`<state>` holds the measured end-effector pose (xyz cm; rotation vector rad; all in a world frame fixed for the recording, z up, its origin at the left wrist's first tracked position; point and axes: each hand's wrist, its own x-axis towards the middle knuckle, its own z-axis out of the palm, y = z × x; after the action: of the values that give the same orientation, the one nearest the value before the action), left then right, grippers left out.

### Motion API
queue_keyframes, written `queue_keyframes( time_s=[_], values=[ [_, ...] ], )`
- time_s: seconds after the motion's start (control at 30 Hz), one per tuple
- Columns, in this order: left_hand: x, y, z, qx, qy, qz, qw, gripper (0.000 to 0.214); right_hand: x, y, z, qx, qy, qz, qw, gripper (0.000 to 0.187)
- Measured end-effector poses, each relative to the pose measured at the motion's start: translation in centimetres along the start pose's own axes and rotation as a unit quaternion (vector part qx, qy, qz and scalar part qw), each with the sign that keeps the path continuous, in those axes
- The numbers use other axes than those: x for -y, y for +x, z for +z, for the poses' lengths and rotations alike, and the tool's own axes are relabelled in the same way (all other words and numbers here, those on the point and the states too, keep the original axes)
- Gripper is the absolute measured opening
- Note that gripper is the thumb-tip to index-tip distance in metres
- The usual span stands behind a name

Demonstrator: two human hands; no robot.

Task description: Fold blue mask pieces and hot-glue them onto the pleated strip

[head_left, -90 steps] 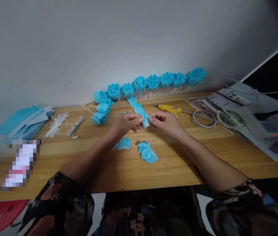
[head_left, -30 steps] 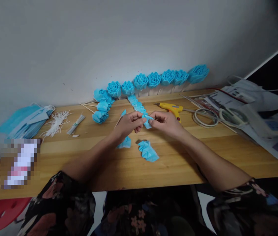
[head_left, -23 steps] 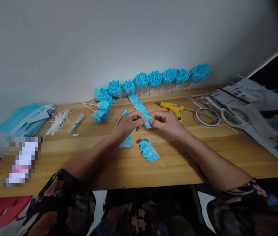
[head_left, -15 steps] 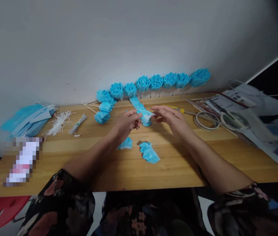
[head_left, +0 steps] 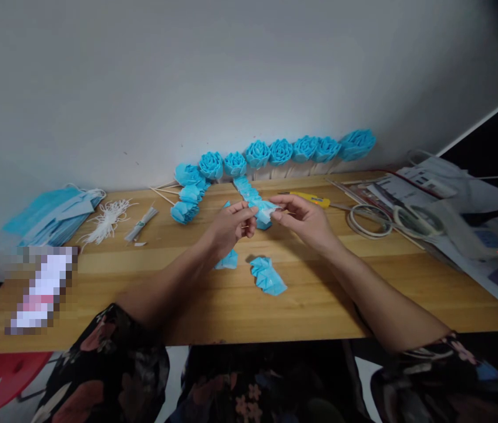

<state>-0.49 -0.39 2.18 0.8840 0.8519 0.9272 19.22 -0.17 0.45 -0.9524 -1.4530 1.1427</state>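
Note:
Between my hands is a small pleated piece of blue mask fabric (head_left: 267, 209) with a whitish side showing. My left hand (head_left: 234, 224) is closed, pinching its left edge between thumb and fingers. The thumb and index finger of my right hand (head_left: 304, 220) close on its right edge. Behind it, a pleated blue strip (head_left: 244, 189) runs back toward the wall, partly hidden. In front, a loose pleated blue piece (head_left: 269, 276) lies on the wooden table (head_left: 319, 305). Another blue piece (head_left: 228, 259) is half covered by my left wrist.
Blue fabric roses (head_left: 258, 154) line the wall. At left are a stack of blue masks (head_left: 55, 217), white ear loops (head_left: 110, 220), a wire bundle (head_left: 141, 223) and a pixelated object (head_left: 41, 291). A yellow-handled tool (head_left: 308, 198), coiled cable (head_left: 370, 220) and papers (head_left: 447, 182) lie right.
My right hand has moved slightly down and its fingers have closed on the right edge of the blue piece. My left hand has shifted a little right, keeping its pinch.

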Motion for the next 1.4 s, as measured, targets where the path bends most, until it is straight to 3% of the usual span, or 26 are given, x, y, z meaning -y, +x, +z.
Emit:
queue_keyframes(
  time_s=[0.17, 0.5, 0.77, 1.2, 1.4],
  values=[
    [0.5, -0.2, 0.4, 0.000, -0.012, -0.007, 1.000, 0.029, 0.1, -0.2, 0.3, -0.005, -0.005, 0.002, 1.000, 0.042],
    [1.2, -0.2, 0.2, 0.036, -0.006, -0.004, 0.999, 0.030, 0.8, -0.4, 0.7, -0.068, -0.092, -0.042, 0.993, 0.024],
    [1.0, -0.2, 0.3, 0.009, 0.009, -0.012, 1.000, 0.023, 1.3, -1.0, 1.0, -0.067, -0.187, -0.107, 0.974, 0.009],
    [1.0, 0.0, 0.1, -0.040, 0.020, 0.012, 0.999, 0.021, 1.4, -1.0, 0.7, -0.034, -0.236, -0.191, 0.952, 0.015],
    [0.5, -0.1, 0.3, -0.046, 0.016, 0.001, 0.999, 0.024, 1.3, -1.1, 0.6, -0.009, -0.231, -0.195, 0.953, 0.020]
  ],
)
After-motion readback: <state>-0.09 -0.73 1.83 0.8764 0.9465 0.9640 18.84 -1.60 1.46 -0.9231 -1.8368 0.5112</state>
